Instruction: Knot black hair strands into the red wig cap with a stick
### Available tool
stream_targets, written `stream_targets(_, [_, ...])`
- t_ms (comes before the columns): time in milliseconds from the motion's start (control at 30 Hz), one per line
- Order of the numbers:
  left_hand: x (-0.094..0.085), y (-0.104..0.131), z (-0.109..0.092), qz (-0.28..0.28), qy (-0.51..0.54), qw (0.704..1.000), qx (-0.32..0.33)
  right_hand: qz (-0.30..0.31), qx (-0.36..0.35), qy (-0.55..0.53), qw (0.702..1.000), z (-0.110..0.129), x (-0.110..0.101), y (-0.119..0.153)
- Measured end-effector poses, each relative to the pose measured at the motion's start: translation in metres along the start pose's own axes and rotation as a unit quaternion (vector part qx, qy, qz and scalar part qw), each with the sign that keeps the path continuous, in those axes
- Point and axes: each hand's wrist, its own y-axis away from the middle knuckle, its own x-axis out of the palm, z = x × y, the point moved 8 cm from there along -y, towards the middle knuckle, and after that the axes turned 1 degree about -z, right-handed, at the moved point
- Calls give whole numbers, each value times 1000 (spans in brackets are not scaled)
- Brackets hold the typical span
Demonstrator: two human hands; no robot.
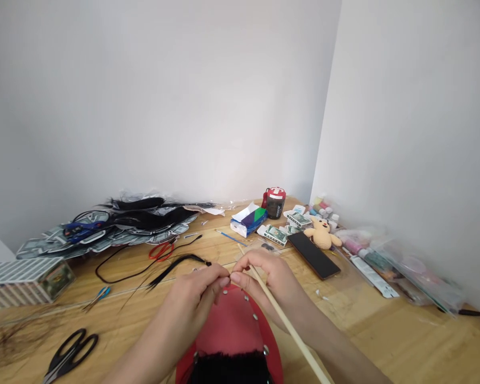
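Note:
My left hand (pixel 198 293) is closed in a pinch; anything between its fingertips is too small to make out. Its fingertips meet those of my right hand (pixel 272 282), which is also pinched and has a long, thin wooden stick (pixel 290 325) lodged in its grip, slanting down toward the lower right. Below both hands stands a red rounded form (pixel 275 349). A pink panel (pixel 230 325) covers its top, edged with silver pins (pixel 255 317), and black hair (pixel 230 369) lines the near side. Just beyond my left hand lies a thin lock of black hair (pixel 176 264).
Black-handled scissors (pixel 70 354), small blue-handled snips (pixel 100 296), red-handled scissors (pixel 162 249) and a striped box (pixel 28 282) lie left. Black hair bundles (pixel 152 218) are piled behind. To the right are a phone (pixel 314 255), a crocheted toy (pixel 322 233) and a tissue pack (pixel 248 220).

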Motion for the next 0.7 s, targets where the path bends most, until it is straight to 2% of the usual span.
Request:
stream_targets(167, [-5,5,-12,-17,-75,996,54,5,26,-11,1000,-9,-5,4])
stream_targets(300, [-2,29,-8,-42,-109,985,126,-7,67,-34,997,-23,-11,18])
stream_targets(400, [5,55,-5,-53,-123,967,217,-23,131,-80,988,-35,-6,35])
stream_targets(467, [13,75,-10,-64,-157,935,311,-34,155,-122,980,-38,2,47])
stream_targets(533, [19,90,-11,-82,-180,911,363,-53,139,-140,979,-34,7,56])
stream_targets(567, [20,94,-9,-98,-185,906,369,-64,118,-133,982,-29,8,60])
stream_targets(633, [19,98,-2,-133,-195,904,355,-79,69,-100,989,-19,11,65])
stream_targets(700, [22,102,3,-143,-233,896,349,-92,38,-80,992,-14,14,71])
